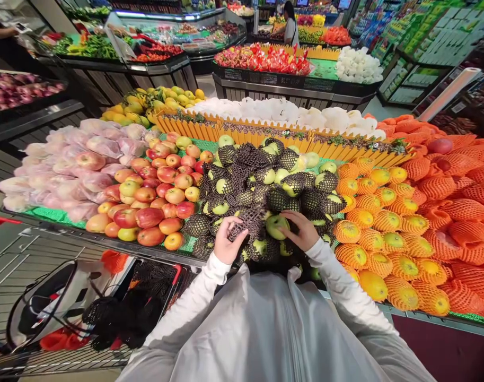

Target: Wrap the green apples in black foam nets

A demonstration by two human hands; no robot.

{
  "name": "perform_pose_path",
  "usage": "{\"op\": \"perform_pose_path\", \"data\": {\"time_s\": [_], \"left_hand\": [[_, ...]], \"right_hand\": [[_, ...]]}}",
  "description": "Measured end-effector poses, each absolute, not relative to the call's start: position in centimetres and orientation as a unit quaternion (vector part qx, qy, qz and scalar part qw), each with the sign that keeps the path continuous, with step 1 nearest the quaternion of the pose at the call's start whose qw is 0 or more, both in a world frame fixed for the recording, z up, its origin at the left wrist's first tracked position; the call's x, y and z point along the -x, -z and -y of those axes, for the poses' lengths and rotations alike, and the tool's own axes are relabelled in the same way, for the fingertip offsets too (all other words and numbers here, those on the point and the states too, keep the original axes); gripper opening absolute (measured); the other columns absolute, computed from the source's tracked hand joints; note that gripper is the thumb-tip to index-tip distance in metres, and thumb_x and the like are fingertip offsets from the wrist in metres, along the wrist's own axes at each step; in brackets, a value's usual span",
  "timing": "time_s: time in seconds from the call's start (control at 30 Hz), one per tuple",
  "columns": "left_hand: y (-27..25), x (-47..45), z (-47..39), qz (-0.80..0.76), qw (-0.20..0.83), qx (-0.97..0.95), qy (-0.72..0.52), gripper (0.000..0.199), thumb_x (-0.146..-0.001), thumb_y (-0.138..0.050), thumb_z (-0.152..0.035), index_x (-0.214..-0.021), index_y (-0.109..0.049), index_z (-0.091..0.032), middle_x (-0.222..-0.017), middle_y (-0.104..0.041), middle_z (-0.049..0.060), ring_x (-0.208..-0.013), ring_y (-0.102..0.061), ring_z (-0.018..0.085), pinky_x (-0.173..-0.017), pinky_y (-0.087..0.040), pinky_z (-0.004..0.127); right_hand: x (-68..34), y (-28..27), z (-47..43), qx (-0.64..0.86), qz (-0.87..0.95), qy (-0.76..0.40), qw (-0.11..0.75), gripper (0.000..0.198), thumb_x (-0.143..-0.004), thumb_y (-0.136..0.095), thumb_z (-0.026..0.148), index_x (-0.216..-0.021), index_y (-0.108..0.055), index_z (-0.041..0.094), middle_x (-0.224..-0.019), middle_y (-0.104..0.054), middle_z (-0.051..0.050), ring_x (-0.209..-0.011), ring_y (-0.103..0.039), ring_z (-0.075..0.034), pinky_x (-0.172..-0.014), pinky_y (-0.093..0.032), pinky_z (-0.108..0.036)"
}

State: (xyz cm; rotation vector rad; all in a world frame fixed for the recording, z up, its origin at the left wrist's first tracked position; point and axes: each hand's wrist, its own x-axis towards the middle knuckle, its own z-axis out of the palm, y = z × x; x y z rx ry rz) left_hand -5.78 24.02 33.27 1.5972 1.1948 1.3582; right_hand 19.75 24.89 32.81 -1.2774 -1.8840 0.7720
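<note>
My right hand (pixel 301 230) has its fingers closed around a green apple (pixel 277 226) that is out of its netting. Just left of it, my left hand (pixel 228 240) pinches a dark foam net sleeve (pixel 253 220). Both hands are over the near part of a heap of green apples (pixel 267 176), most of them wrapped in dark net sleeves. Loose dark netting (pixel 247 162) lies across the middle of the heap. Red and yellow apples (pixel 150 217) without sleeves lie to the left of my hands. On the right are oranges (pixel 361 218) in orange nets.
A shopping cart (pixel 11 254) with a bag and dark netting stands at the lower left. A yellow picket fence (pixel 265 137) runs behind the apples. Pink-wrapped fruit (pixel 54 164) fills the left end, orange-netted fruit (pixel 468 233) the right. A person (pixel 291 29) stands at the far displays.
</note>
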Motion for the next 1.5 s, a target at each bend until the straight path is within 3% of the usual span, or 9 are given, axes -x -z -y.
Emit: {"op": "perform_pose_path", "data": {"time_s": [0.2,0.3,0.5,0.67,0.83,0.97,1.1,1.33,1.5], "left_hand": [[-34.1,1.8,-23.4,-0.325,0.646,-0.544,-0.426,0.054,-0.077,-0.074,-0.042,-0.118,-0.044,-0.023,-0.085,-0.064,-0.001,-0.073,-0.062,0.015,-0.071,-0.049,0.028],[-33.9,0.6,-23.6,-0.329,0.669,-0.515,-0.424,0.054,-0.073,-0.078,-0.040,-0.116,-0.050,-0.021,-0.082,-0.066,0.000,-0.072,-0.062,0.015,-0.071,-0.048,0.028],[-32.9,0.8,-24.6,-0.328,0.710,-0.444,-0.437,0.048,-0.075,-0.075,-0.042,-0.113,-0.057,-0.020,-0.080,-0.066,0.000,-0.068,-0.060,0.014,-0.068,-0.047,0.027],[-32.1,1.1,-26.0,-0.319,0.681,-0.490,-0.441,0.042,-0.074,-0.074,-0.038,-0.111,-0.062,-0.022,-0.084,-0.067,0.000,-0.074,-0.062,0.016,-0.074,-0.048,0.030],[-30.3,0.3,-27.6,-0.382,0.501,-0.632,-0.452,0.019,-0.084,-0.061,-0.034,-0.078,-0.072,-0.019,-0.086,-0.068,0.006,-0.091,-0.063,0.022,-0.092,-0.047,0.039],[-29.0,-0.5,-27.9,-0.496,0.373,-0.683,-0.385,0.028,-0.090,-0.047,-0.021,-0.096,-0.074,-0.018,-0.101,-0.067,0.011,-0.102,-0.062,0.023,-0.097,-0.046,0.040],[-28.9,-0.8,-27.3,-0.551,0.343,-0.691,-0.318,0.031,-0.088,-0.046,-0.014,-0.109,-0.069,-0.016,-0.105,-0.069,0.015,-0.100,-0.065,0.028,-0.095,-0.047,0.045],[-29.5,-1.6,-27.2,-0.586,0.324,-0.690,-0.275,0.035,-0.080,-0.050,-0.003,-0.109,-0.065,-0.014,-0.069,-0.070,0.009,-0.065,-0.069,0.027,-0.066,-0.051,0.035],[-31.0,-2.3,-26.6,-0.572,0.323,-0.650,-0.382,0.034,-0.086,-0.040,-0.005,-0.106,-0.065,-0.017,-0.095,-0.074,0.009,-0.088,-0.070,0.022,-0.081,-0.052,0.033]], "right_hand": [[-16.9,-31.5,-20.9,0.435,0.521,-0.540,0.498,0.048,-0.080,-0.058,0.068,-0.095,-0.068,0.024,-0.086,-0.070,-0.004,-0.085,-0.066,-0.023,-0.082,-0.054,-0.040],[-16.7,-31.3,-20.1,0.440,0.493,-0.536,0.526,0.046,-0.069,-0.074,0.062,-0.092,-0.065,0.024,-0.088,-0.068,-0.003,-0.086,-0.063,-0.022,-0.082,-0.052,-0.038],[-17.9,-32.3,-18.9,0.436,0.367,-0.616,0.544,0.051,-0.061,-0.076,0.063,-0.078,-0.044,0.026,-0.065,-0.046,0.004,-0.053,-0.046,-0.014,-0.050,-0.042,-0.026],[-18.0,-32.0,-18.9,0.449,0.390,-0.604,0.530,0.062,-0.082,-0.024,0.082,-0.091,-0.051,0.026,-0.070,-0.050,-0.002,-0.064,-0.055,-0.021,-0.058,-0.048,-0.035],[-18.4,-31.3,-21.7,0.517,0.459,-0.443,0.571,0.029,-0.081,-0.060,0.051,-0.095,-0.048,0.028,-0.083,-0.053,0.000,-0.076,-0.057,-0.019,-0.071,-0.050,-0.032],[-19.0,-30.9,-24.8,0.643,0.591,-0.241,0.424,0.025,-0.087,-0.048,0.043,-0.100,-0.052,0.022,-0.099,-0.062,-0.008,-0.093,-0.061,-0.021,-0.084,-0.051,-0.035],[-18.8,-31.0,-27.0,0.684,0.630,-0.210,0.301,0.025,-0.086,-0.052,0.044,-0.085,-0.060,0.020,-0.088,-0.069,-0.011,-0.084,-0.065,-0.026,-0.078,-0.051,-0.038],[-16.8,-31.9,-27.6,0.734,0.648,-0.160,0.124,0.033,-0.090,-0.053,0.047,-0.076,-0.065,0.019,-0.073,-0.073,-0.016,-0.073,-0.072,-0.033,-0.067,-0.052,-0.040],[-17.8,-33.0,-27.0,0.703,0.649,-0.206,0.204,0.043,-0.088,-0.051,0.052,-0.099,-0.068,0.014,-0.091,-0.075,-0.018,-0.091,-0.072,-0.036,-0.080,-0.053,-0.044]]}}
